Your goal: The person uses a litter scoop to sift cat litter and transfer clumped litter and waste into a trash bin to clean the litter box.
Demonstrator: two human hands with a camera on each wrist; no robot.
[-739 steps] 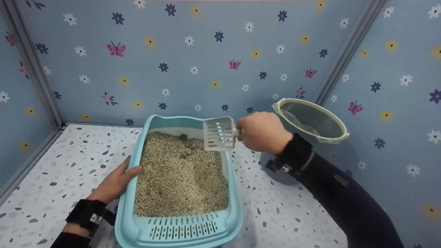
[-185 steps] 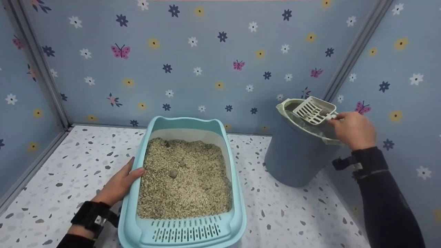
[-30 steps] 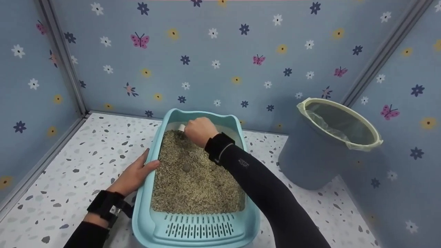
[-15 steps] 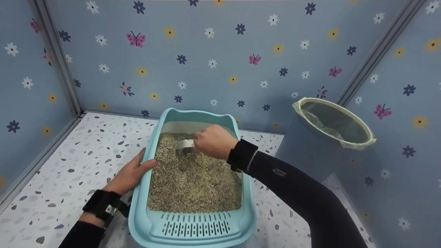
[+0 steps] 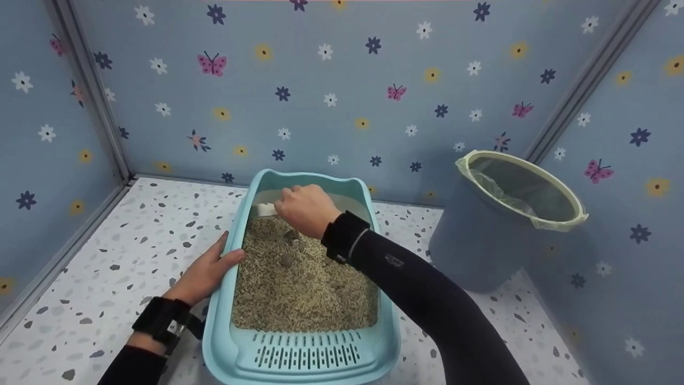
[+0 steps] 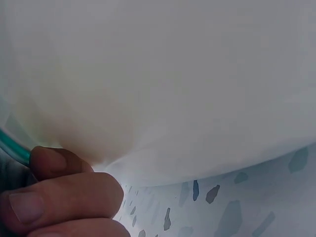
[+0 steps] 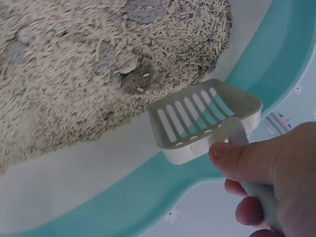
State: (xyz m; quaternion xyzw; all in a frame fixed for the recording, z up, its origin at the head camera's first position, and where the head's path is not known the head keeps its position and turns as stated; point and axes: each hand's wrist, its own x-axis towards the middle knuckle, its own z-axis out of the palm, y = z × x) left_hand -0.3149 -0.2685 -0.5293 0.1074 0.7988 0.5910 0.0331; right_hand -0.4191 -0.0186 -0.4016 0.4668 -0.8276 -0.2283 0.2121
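The slotted scoop (image 5: 265,209) is hanging in the far-left corner of the blue tray (image 5: 218,337), its contact with the litter (image 5: 304,289) being hard to judge. The right hand (image 5: 306,209) is curling its fingers round the handle (image 7: 265,202). The left hand (image 5: 206,271) is gripping the tray's left edge, thumb over the rim. A lined bin (image 5: 475,251) is standing beyond the right edge.
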